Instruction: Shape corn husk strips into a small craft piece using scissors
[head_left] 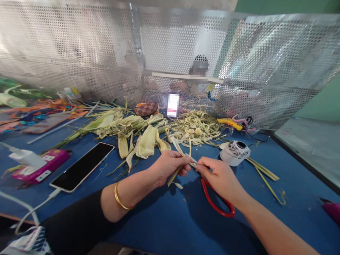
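My left hand point(172, 165) is closed on several pale corn husk strips point(178, 146), pinching them between thumb and fingers; their ends stick out above and below the fist. Close beside it, my right hand point(216, 171) is closed too, its thumb and fingertips pinched on the same strips. Below the right hand lie scissors with a red handle point(219, 210), partly hidden by the hand. A white spool of thread point(234, 153) stands just beyond the right wrist. Dried corn husks point(147, 141) lie behind the left hand, and a heap of shredded husk point(198, 127) lies behind both.
At left, a black-screened phone point(85, 166) is plugged in beside a magenta power strip point(57, 163). A lit phone point(173, 105) stands at the perforated metal partition point(172, 35). A yellow-handled tool point(230, 123) and husk stalks point(262, 169) lie on the right of the blue table point(148, 226).
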The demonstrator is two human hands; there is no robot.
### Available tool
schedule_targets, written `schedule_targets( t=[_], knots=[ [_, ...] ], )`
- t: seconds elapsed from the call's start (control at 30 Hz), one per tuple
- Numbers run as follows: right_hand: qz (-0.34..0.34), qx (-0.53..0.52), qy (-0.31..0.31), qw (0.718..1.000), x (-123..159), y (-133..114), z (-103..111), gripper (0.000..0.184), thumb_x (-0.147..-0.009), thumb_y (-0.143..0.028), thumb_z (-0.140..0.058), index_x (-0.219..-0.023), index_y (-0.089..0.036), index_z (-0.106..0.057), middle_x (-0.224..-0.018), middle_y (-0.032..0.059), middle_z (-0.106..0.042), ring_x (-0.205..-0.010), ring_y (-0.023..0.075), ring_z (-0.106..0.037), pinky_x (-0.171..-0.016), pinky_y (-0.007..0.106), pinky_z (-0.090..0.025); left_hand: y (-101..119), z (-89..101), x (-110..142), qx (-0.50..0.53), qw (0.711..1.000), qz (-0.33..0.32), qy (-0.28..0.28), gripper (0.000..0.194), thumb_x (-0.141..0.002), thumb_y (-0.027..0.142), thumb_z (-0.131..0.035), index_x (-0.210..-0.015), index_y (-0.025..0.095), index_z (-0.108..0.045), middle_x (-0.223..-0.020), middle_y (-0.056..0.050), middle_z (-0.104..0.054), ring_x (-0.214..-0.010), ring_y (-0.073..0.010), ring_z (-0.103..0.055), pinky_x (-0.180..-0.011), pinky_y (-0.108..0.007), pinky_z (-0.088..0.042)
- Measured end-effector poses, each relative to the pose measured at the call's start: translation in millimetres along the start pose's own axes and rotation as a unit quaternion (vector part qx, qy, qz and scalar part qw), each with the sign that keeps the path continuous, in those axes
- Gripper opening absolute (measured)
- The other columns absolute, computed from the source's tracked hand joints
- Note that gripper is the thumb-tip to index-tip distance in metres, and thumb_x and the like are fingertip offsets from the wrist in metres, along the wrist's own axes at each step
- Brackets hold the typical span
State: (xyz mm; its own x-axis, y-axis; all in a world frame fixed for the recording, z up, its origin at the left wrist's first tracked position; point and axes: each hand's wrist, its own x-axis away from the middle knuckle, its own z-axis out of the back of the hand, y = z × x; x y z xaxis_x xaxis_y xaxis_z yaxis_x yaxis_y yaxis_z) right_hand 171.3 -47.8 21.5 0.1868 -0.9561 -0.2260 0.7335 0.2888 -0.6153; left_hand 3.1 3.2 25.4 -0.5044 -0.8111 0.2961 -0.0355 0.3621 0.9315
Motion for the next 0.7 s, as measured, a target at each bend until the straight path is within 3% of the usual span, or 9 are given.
schedule_targets(
  t=[0.17,0.27,0.37,0.43,0.57,0.7],
  knots=[
    [0.006,0.021,0.018,1.000,-1,1,7,0.030,-0.089,-0.036,-0.046,-0.063,-0.020,-0.052,-0.055,-0.0023,-0.049,-0.055,0.0133,-0.043,-0.052,0.025,-0.033,1,2.2,-2,-0.015,1.000,0.001,0.007,0.023,-0.072,0.028,-0.072,-0.059,0.011,-0.063,-0.049,0.000,-0.058,-0.042,-0.0063,-0.049,-0.048,-0.021,-0.042],
    [-0.031,-0.033,-0.009,0.999,-3,5,8,0.030,-0.088,-0.038,-0.047,-0.065,-0.020,-0.054,-0.058,-0.0018,-0.053,-0.058,0.0140,-0.047,-0.056,0.026,-0.036,1,4.9,-2,-0.015,1.000,0.004,-0.018,0.026,-0.070,0.030,-0.073,-0.057,0.011,-0.062,-0.050,-0.001,-0.059,-0.042,-0.0067,-0.050,-0.048,-0.021,-0.043],
    [-0.073,-0.116,0.005,0.991,-5,9,5,0.031,-0.086,-0.043,-0.048,-0.074,-0.019,-0.062,-0.074,0.0017,-0.062,-0.073,0.0171,-0.054,-0.067,0.028,-0.040,1,4.6,0,-0.007,0.999,0.016,-0.041,0.029,-0.067,0.036,-0.074,-0.061,0.011,-0.063,-0.053,-0.001,-0.061,-0.044,-0.0074,-0.052,-0.049,-0.021,-0.044],
    [-0.106,-0.195,0.013,0.975,-6,8,1,0.032,-0.084,-0.047,-0.052,-0.082,-0.018,-0.066,-0.080,0.0027,-0.063,-0.078,0.0178,-0.055,-0.071,0.029,-0.041,1,2.6,3,-0.008,0.998,0.024,-0.057,0.033,-0.065,0.043,-0.075,-0.064,0.011,-0.065,-0.054,-0.001,-0.062,-0.045,-0.0083,-0.053,-0.050,-0.022,-0.045],
    [-0.168,-0.350,0.021,0.921,-6,3,-9,0.031,-0.075,-0.048,-0.064,-0.077,-0.017,-0.064,-0.065,-0.0011,-0.058,-0.063,0.0136,-0.050,-0.060,0.027,-0.038,-2,-1.2,6,-0.051,0.994,0.028,-0.089,0.040,-0.061,0.050,-0.075,-0.065,0.011,-0.067,-0.055,-0.003,-0.063,-0.045,-0.0089,-0.054,-0.050,-0.022,-0.043],
    [-0.185,-0.379,0.070,0.904,-5,3,-16,0.033,-0.069,-0.046,-0.070,-0.062,-0.018,-0.054,-0.056,-0.0046,-0.049,-0.053,0.0097,-0.040,-0.052,0.025,-0.031,-6,-0.9,4,-0.072,0.992,0.030,-0.097,0.032,-0.063,0.042,-0.075,-0.062,0.011,-0.067,-0.057,-0.003,-0.064,-0.046,-0.0085,-0.054,-0.053,-0.023,-0.044]
  ],
)
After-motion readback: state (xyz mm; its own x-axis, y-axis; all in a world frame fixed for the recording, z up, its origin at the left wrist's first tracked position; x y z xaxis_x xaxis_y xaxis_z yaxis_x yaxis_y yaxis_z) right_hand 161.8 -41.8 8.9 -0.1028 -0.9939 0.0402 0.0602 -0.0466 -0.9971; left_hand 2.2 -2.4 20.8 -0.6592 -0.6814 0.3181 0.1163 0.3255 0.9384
